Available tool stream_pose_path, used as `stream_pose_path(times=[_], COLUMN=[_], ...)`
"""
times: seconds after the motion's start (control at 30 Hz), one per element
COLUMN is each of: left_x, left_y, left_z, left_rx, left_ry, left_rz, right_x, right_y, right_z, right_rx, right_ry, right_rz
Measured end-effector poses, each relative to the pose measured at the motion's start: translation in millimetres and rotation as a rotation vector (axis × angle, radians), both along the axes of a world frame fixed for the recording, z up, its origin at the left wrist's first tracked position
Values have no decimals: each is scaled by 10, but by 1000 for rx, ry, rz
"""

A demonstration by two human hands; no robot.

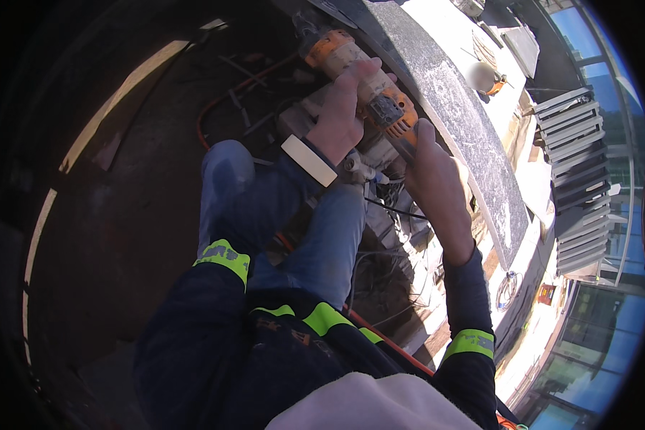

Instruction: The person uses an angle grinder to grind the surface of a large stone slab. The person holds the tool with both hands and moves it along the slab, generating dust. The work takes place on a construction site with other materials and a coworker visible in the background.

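Observation:
An orange and grey angle grinder (398,115), dusty along its body, runs aslant across the upper middle, its dark head up and to the left. My left hand (340,107) is closed around the middle of its body, thumb on top. Lower right, my right hand (435,175) grips the rear end of the same tool. Beside the grinder lies a long grey speckled stone slab (466,107) with a pale edge, streaked with white dust. The grinder's head is near the slab's far end; shadow hides whether they touch.
A black cable (394,209) and an orange hose (206,118) run among debris by my knees. Grey slats (570,179) are stacked at the right, before a glass front (595,337). Another person (486,80) is at the far right. Pale strips (97,132) edge the dark floor on the left.

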State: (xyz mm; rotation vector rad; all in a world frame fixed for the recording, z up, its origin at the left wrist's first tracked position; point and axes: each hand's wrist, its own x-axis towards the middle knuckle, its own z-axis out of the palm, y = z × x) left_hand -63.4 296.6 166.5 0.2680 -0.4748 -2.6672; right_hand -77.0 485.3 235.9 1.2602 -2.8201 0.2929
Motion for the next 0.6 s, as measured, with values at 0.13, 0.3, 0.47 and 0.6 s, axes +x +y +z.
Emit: stream_pose_path(times=[0.13, 0.3, 0.47, 0.6], left_x=[122, 150, 139, 104], left_y=[219, 311, 295, 206], left_z=[61, 55, 50, 19], left_rx=[-35, -67, -70, -61], left_ry=[7, 11, 22, 41], left_rz=[-20, -45, -37, -17], right_x=[41, 18, 9, -28], right_y=[251, 396, 387, 278], right_z=[4, -47, -54, -64], right_rx=[-14, -56, -84, -52], right_ry=[-18, -26, -5, 16], right_rz=[14, 33, 65, 54])
